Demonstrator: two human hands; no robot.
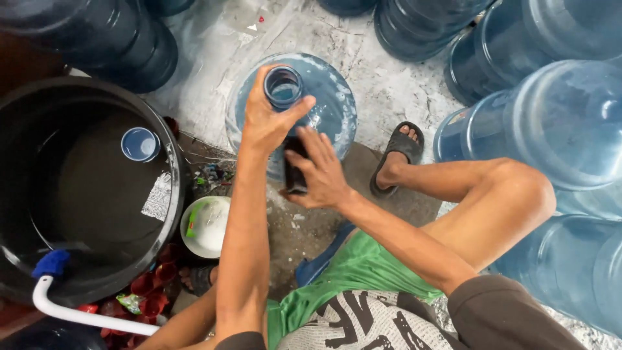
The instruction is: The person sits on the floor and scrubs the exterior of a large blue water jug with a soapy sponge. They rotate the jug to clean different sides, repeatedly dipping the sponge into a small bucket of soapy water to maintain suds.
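The left hand [265,120] clamped the water jug [324,97] by its neck; the right hand [317,172] pressed a dark scrubber [295,175] against its soapy side (washing seemingly midway, unrinsed).

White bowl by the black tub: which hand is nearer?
Left. The left hand grips the water jug's neck; the right hand sits farther right on the jug's side. Neither touches the white bowl.
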